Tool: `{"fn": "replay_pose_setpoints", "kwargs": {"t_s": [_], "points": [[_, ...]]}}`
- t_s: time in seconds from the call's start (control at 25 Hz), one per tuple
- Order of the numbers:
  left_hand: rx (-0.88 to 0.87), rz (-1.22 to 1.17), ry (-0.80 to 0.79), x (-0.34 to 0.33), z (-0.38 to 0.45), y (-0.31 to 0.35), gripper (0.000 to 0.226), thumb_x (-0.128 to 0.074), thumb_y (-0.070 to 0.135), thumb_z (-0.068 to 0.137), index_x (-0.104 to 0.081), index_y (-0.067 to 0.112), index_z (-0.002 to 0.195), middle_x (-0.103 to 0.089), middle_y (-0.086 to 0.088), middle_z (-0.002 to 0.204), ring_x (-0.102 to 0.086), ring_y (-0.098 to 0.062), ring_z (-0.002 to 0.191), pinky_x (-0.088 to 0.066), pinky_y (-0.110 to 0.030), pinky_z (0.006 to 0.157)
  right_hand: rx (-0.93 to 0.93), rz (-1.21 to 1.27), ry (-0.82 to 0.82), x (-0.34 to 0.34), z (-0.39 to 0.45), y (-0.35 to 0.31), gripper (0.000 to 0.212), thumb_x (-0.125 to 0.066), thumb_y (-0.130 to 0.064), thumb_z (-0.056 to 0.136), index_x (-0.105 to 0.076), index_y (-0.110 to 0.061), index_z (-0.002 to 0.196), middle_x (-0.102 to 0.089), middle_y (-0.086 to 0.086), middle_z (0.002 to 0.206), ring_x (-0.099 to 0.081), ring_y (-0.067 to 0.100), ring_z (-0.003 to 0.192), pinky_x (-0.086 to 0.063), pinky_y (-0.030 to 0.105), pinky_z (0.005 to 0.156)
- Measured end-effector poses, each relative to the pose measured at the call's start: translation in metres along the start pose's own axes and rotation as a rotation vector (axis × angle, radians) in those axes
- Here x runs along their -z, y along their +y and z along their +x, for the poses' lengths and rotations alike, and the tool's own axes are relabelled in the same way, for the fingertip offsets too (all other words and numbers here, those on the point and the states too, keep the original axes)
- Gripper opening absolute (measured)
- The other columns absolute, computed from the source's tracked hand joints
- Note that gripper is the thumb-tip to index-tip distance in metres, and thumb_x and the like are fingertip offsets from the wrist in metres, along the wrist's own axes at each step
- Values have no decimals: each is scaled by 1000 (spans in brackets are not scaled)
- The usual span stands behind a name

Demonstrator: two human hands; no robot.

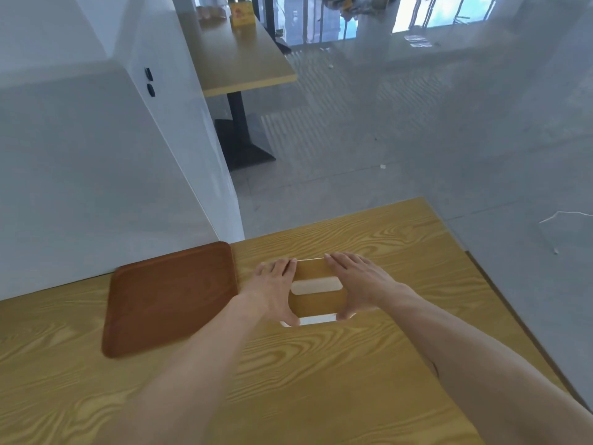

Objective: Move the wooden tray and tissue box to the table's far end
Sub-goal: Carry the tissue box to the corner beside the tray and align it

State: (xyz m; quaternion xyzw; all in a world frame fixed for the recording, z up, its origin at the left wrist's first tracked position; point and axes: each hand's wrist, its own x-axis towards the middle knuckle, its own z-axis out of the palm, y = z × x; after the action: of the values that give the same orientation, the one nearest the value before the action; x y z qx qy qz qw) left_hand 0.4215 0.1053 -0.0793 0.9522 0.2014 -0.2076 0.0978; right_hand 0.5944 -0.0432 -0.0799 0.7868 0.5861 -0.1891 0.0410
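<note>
A reddish-brown wooden tray (170,297) lies flat on the light wood table (321,380), against the white wall at the left. Just right of it sits the tissue box (316,285), with a wood-coloured lid, a pale slot in the top and a white base. My left hand (272,289) grips the box's left side, fingers over the far edge and thumb at the near edge. On the box's right side my right hand (356,281) holds it the same way. The box rests near the table's far edge.
A white wall (96,175) runs along the table's left side. Beyond the far edge is grey floor (417,139). A second wooden table (237,59) on a black pedestal stands farther back, with a yellow sign on it.
</note>
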Motion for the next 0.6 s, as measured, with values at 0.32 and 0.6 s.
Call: {"fn": "replay_pose_setpoints", "kwargs": {"t_s": [0.32, 0.6], "points": [[35, -81, 53, -4, -94, -44, 136, -68, 72, 55, 8, 18, 155, -1, -2, 165, -3, -23, 151, -3, -43, 121, 122, 12, 69, 15, -24, -82, 135, -81, -64, 54, -7, -17, 157, -17, 0, 164, -11, 23, 149, -12, 40, 122], [209, -103, 122, -32, -209, -100, 134, -70, 69, 58, 7, 18, 155, -2, 1, 164, -4, -22, 149, -7, -40, 120, 308, -41, 112, 11, -21, -198, 137, -79, -67, 57, -4, -13, 158, -17, 5, 163, -11, 27, 148, -9, 38, 122]]}}
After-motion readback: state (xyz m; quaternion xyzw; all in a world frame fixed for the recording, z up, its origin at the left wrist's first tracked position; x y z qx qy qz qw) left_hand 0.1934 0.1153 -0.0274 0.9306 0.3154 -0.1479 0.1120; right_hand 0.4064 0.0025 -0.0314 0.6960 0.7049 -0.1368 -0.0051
